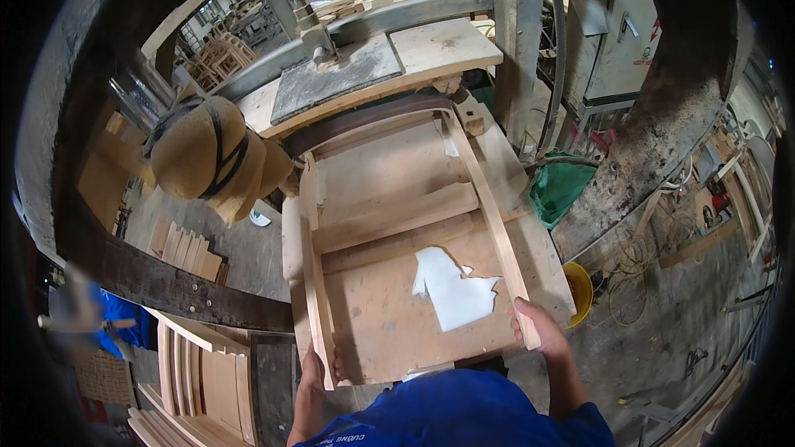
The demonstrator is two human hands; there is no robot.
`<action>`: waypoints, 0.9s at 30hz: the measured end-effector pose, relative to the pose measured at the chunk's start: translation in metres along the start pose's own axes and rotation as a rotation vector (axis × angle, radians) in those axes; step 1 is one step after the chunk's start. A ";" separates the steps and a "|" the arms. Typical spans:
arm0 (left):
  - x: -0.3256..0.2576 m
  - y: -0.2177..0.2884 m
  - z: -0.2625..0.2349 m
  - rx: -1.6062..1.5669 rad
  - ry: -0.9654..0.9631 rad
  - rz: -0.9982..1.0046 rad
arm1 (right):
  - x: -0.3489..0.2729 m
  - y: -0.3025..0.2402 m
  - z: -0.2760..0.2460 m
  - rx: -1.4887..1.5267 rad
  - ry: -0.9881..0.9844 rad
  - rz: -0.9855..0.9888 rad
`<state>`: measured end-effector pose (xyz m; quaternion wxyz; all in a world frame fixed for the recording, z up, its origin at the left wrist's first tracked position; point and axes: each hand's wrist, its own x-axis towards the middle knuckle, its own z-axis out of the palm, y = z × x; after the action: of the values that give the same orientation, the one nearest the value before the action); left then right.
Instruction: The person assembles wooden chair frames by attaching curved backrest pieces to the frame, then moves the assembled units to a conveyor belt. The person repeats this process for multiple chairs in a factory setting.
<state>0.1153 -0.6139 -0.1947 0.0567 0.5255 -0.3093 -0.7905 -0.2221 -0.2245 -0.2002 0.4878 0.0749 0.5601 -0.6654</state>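
Blue sleeves (pixel 464 418) hide wrists; both hands grip wooden frame (pixel 397 223).

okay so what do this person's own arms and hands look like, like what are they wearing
Both hands are bare, with no gloves: the left hand and the right hand. The forearms are bare too. The person wears a blue short-sleeved shirt with some light printed lettering near the left sleeve. No watch, rings or wristbands are visible.

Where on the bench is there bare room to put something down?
Bare board lies inside the wooden chair frame, left of the white paper scrap, and above it below the cross rail. The frame's near ends are crowded by the left hand and right hand.
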 end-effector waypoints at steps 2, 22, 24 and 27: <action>-0.001 0.000 -0.001 0.021 -0.033 0.014 | -0.001 0.000 0.001 -0.005 0.013 0.013; 0.007 -0.002 -0.011 0.077 0.082 0.013 | -0.004 -0.004 0.005 0.039 -0.018 0.057; 0.004 -0.003 -0.016 0.096 0.022 -0.025 | -0.005 -0.001 0.004 0.053 -0.013 0.062; 0.010 -0.003 -0.023 0.015 -0.036 -0.070 | -0.002 -0.001 0.003 0.013 -0.082 -0.010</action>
<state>0.1314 -0.6253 -0.2102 0.0193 0.5223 -0.2977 -0.7989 -0.2201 -0.2257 -0.1973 0.5063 0.0480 0.5358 -0.6740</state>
